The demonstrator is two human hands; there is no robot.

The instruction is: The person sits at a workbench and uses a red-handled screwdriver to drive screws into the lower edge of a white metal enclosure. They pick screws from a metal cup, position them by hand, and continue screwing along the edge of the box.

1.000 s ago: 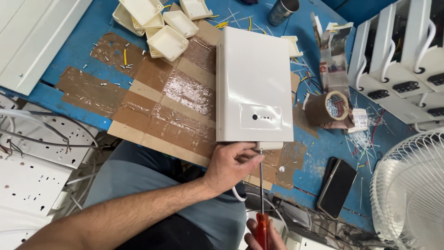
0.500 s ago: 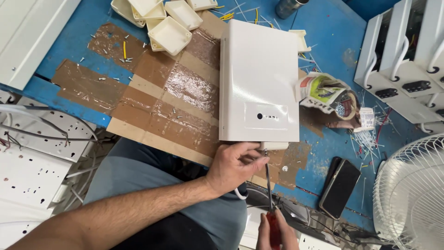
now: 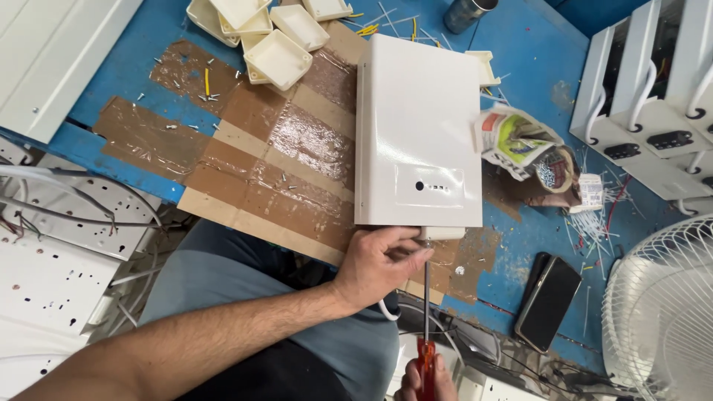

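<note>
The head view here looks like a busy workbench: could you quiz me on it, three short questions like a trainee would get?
1. True or false: the white box lies on the blue table.
2. Which hand grips the red-handled screwdriver? A) left hand B) right hand
3. Fill in: the dark phone lies between the white box and the white ____.

Key
1. True.
2. B; the left hand steadies the shaft at the box's near edge.
3. Fan.

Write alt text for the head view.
A left hand steadies the near edge of a white metal box on a blue workbench, while the right hand holds a red-handled screwdriver up to it. A black phone lies nearby.
</note>
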